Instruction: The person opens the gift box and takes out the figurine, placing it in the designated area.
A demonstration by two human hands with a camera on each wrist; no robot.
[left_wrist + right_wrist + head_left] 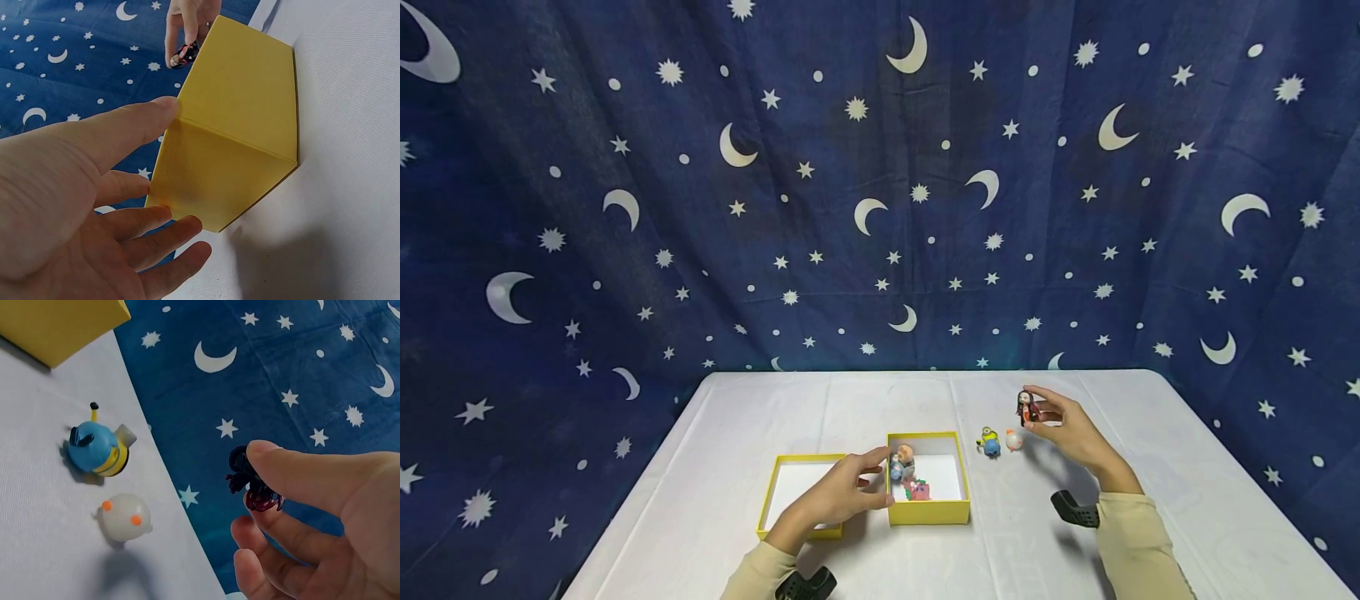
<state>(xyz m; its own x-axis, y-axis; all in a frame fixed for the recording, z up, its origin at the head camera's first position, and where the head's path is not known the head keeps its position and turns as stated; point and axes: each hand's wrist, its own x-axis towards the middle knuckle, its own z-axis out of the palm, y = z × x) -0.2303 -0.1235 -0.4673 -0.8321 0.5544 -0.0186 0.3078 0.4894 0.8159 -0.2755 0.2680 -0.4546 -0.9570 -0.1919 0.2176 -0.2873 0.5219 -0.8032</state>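
Observation:
Above the right part of the table my right hand pinches a small long-haired doll figurine between thumb and fingers. The right wrist view shows the figurine's dark back. My left hand is at the left side of an open yellow box, its thumb and fingertips at the rim and wall, not wrapped round it. Inside the box, along its left, lie a pink figurine and figurines in peach and blue. Their kinds are too small to tell.
A yellow-and-blue Minion figurine and a small white figurine with orange spots are on the white table, right of the box. A shallow yellow-edged box lid lies to the left, partly behind my left hand. A star-and-moon curtain hangs behind.

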